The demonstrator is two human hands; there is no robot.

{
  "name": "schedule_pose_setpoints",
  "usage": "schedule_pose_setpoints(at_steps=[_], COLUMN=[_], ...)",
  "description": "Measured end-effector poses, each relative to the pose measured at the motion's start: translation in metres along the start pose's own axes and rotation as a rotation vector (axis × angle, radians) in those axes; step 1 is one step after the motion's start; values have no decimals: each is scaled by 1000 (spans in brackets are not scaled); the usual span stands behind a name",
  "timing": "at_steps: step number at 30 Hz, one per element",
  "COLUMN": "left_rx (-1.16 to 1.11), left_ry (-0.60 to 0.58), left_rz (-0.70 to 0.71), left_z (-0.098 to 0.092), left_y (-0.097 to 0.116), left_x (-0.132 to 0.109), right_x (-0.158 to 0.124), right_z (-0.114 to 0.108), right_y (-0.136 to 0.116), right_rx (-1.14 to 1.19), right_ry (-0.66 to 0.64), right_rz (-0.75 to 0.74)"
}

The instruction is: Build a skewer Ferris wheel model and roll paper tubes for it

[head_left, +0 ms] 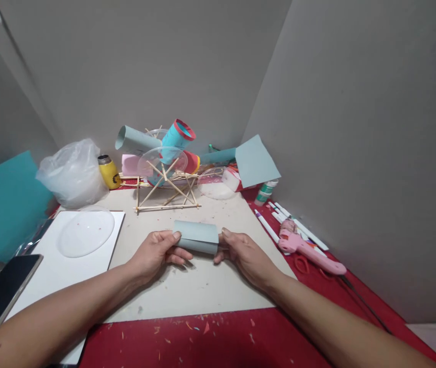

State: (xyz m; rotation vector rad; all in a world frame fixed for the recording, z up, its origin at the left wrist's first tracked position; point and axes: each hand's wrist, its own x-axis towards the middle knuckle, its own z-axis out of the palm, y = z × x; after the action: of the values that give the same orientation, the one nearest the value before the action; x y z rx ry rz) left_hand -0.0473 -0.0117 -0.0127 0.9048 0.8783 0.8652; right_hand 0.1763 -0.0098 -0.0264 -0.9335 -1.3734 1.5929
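Observation:
A grey-blue sheet of paper rolled into a tube [196,236] lies sideways between my two hands, its long edge showing as an overlap along the front. My left hand [160,249] pinches the tube's left end, thumb on top and fingers beneath. At the right end, my right hand [239,251] is closed with thumb and fingers around the rim. Just beyond stands a frame of wooden sticks [168,206] bearing a wheel with clear plastic discs [155,159]. Paper tubes stick out from it, among them a grey one [137,140] and a blue one with a red rim [177,138].
A pink glue gun [312,253] and several white markers [267,225] lie at right, near small jars [266,192]. A white board [88,276] with a clear plastic disc [86,232] and a phone [5,291] are at left. Behind are a plastic bag [73,174] and yellow bottle [109,173].

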Motion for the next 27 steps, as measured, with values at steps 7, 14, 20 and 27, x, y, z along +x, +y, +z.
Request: schedule_pose_setpoints(at_steps=[7,14,20,27], left_rx=[85,99,93,195], left_ry=[-8,-37,-130,-144], left_rz=[11,-8,-76,-50], left_z=[5,5,5,3], left_y=[-3,-4,-6,-11], left_x=[-3,-4,-3,-3], right_x=[-2,-3,-4,-5], right_z=[9,7,7,6], right_y=[-8,-1,0,0], right_rx=[-61,31,-22,-147], right_ry=[46,57,19,-15], right_rz=[18,84,95,86])
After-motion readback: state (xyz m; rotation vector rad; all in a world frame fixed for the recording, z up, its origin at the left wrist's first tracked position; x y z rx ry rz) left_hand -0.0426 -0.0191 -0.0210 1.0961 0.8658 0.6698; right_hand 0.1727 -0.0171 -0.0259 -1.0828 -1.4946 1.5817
